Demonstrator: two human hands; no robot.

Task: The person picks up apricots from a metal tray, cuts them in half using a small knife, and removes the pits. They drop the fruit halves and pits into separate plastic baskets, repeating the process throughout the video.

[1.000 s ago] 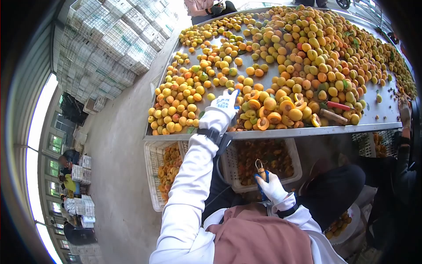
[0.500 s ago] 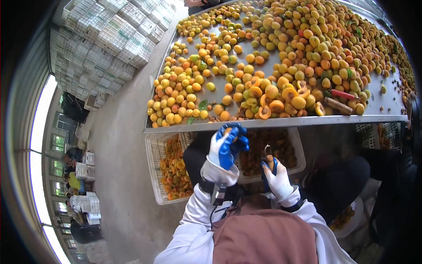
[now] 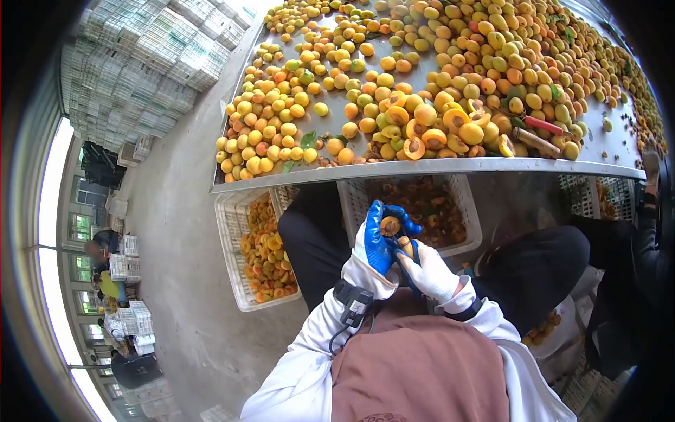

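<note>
My left hand [image 3: 377, 243], in a white glove with blue coated fingers, is closed around an apricot [image 3: 389, 225]. Close beside it, my right hand [image 3: 431, 270] in a similar glove grips a small tool with a wooden handle [image 3: 405, 245]. The tool's tip is hidden at this moment. Both hands meet above my lap, in front of the metal table's edge [image 3: 450, 166]. Beyond that edge lie many apricots [image 3: 274, 126], some cut in half, such as an apricot half [image 3: 414, 148] with its brown hollow showing.
A red-handled tool [image 3: 545, 126] and a wooden-handled one [image 3: 536, 141] lie among the fruit. Below the table stand a white crate [image 3: 223, 232] of apricot halves and another crate [image 3: 472, 228] with darker pieces. Stacked crates [image 3: 140, 70] rise at left. Another person's arm [image 3: 648, 190] shows at right.
My hands have come together, the right one moving up and left to the apricot in the left. The tool's curved metal tip, visible before, is now hidden. The view has shifted slightly.
</note>
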